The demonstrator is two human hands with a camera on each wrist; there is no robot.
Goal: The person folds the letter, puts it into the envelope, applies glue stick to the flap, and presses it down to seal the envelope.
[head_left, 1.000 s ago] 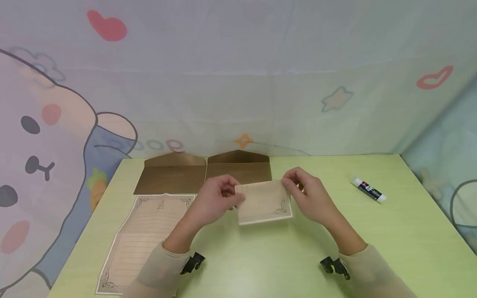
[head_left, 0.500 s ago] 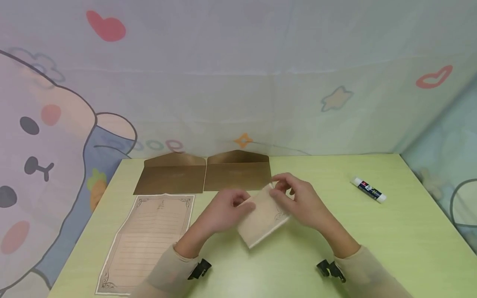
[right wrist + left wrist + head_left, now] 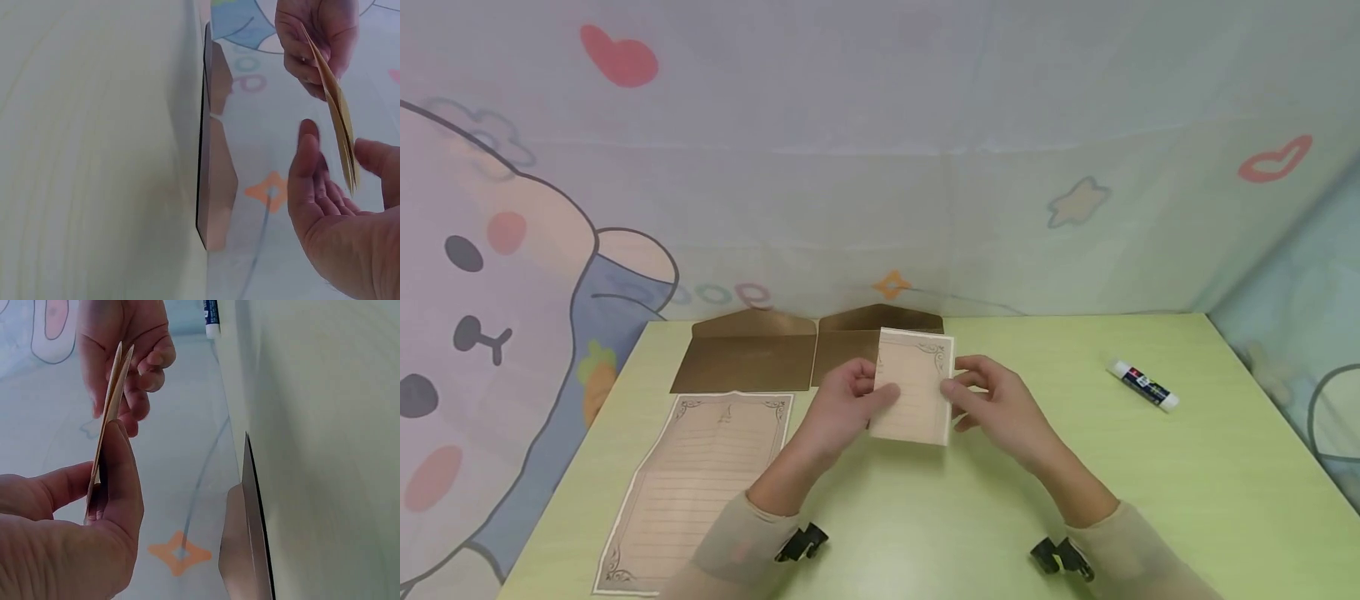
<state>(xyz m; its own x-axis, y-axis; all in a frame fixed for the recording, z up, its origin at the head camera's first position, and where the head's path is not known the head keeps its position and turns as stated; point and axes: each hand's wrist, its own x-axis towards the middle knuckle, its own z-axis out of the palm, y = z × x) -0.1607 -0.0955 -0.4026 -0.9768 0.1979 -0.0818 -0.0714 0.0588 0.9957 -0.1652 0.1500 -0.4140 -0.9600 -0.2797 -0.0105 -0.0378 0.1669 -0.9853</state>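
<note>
A folded sheet of cream letter paper [image 3: 913,408] is held upright above the table, its corner scrollwork and ruled lines facing me. My left hand [image 3: 838,408] pinches its left edge, thumb in front and fingers behind. Beside the right edge is my right hand [image 3: 1007,412], thumb tip at the paper and fingers loosely spread behind. In the right wrist view those fingers [image 3: 305,169] stand apart from the folded paper [image 3: 337,112]. Seen edge-on in the left wrist view, the layers of the paper [image 3: 114,394] part slightly at the far end.
Two brown envelopes, a left one [image 3: 745,364] and a right one [image 3: 846,354], lie flaps up along the table's back edge. An unfolded, creased letter sheet [image 3: 700,475] lies at the left, partly under my left sleeve. A glue stick [image 3: 1142,385] lies at the right.
The folded paper has turned from lying wide to standing tall, its ruled side now toward me. My right hand has loosened from its top corner and come to its right edge.
</note>
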